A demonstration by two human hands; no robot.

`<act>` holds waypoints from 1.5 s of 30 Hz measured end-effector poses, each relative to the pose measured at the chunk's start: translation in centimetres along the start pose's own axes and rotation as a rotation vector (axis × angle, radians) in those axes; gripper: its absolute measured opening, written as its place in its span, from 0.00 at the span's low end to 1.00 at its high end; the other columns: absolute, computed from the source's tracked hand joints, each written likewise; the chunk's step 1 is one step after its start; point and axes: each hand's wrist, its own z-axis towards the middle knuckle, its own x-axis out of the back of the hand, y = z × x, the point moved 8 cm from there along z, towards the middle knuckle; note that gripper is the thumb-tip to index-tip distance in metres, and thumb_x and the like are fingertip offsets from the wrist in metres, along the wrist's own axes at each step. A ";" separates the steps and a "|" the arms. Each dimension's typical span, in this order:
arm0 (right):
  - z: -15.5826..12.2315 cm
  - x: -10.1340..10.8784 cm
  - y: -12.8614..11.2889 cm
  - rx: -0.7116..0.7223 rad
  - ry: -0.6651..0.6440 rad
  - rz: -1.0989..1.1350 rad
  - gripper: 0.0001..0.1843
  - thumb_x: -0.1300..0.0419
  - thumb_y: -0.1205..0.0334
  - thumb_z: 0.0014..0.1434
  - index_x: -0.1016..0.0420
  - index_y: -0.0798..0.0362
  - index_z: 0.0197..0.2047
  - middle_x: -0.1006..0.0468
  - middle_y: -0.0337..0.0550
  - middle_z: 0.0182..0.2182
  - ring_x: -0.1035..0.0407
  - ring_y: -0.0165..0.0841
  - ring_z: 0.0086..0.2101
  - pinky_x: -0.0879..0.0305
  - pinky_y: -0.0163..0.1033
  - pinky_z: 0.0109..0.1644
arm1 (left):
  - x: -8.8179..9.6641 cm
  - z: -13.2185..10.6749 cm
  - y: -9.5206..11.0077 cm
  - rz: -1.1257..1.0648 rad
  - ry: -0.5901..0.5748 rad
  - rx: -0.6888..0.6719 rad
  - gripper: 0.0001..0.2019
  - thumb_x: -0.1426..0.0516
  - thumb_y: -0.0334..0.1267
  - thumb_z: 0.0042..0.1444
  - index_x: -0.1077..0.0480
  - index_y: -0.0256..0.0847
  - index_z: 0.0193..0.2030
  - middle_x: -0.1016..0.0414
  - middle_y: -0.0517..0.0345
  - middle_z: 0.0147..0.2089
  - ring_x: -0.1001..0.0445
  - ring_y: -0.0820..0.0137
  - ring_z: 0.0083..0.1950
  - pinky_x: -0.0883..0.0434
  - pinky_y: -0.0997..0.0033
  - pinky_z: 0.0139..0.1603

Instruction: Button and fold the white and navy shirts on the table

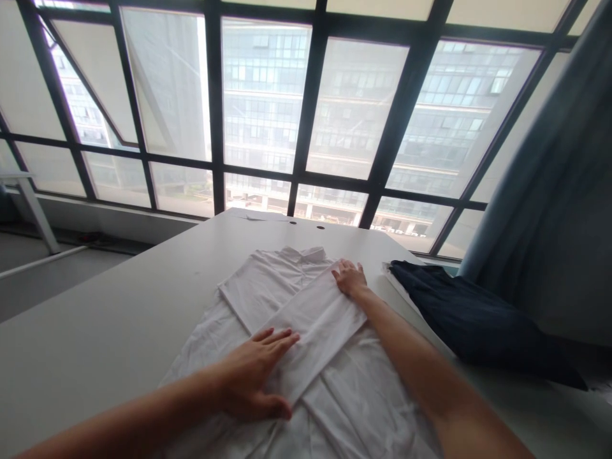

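Two bare hands rest on a white collared shirt (280, 284) spread on a white table (95, 331), seen from above and behind the hands. The shirt lies near the middle of the table, its collar (301, 255) toward the far edge and its wrinkled lower part running out of view at the near side. A long folded strip of white cloth (318, 328), apparently a sleeve, crosses the shirt diagonally. The left hand (253, 376) lies palm down across the strip's lower end, fingers apart and pointing toward the table's right side. The right hand (350, 278) lies palm down at the strip's upper end, fingers slightly spread. Both hands are open and flat, clamping nothing. A dark navy garment (459, 312) lies on the table's right side, just beside the right forearm. A blue-grey curtain (540, 191) hangs beyond that side of the table. A dark-framed window (215, 95) stands beyond the table's far edge, with a multi-storey building (262, 83) visible through its glass.
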 end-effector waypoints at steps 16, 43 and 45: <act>-13.5 0.6 -7.6 0.445 -0.261 0.202 0.45 0.60 0.33 0.65 0.57 0.55 0.74 0.58 0.47 0.72 0.64 0.42 0.70 0.67 0.53 0.71 | -1.3 -1.5 0.9 0.122 -0.109 -0.025 0.37 0.52 0.63 0.62 0.54 0.52 0.74 0.60 0.49 0.75 0.64 0.45 0.75 0.63 0.37 0.71; -3.8 0.8 3.7 0.053 0.032 -0.037 0.33 0.55 0.47 0.69 0.42 0.61 0.69 0.40 0.60 0.66 0.50 0.46 0.66 0.68 0.55 0.70 | 6.1 -3.4 -16.5 0.392 0.058 0.747 0.38 0.63 0.62 0.64 0.51 0.41 0.74 0.58 0.50 0.75 0.57 0.57 0.75 0.54 0.43 0.70; -4.4 1.0 2.4 0.096 0.052 -0.048 0.30 0.55 0.49 0.69 0.39 0.57 0.68 0.39 0.57 0.66 0.50 0.45 0.66 0.67 0.55 0.69 | 6.6 -3.3 -17.5 0.404 0.050 0.768 0.38 0.63 0.62 0.64 0.51 0.41 0.74 0.59 0.50 0.75 0.58 0.57 0.76 0.55 0.42 0.70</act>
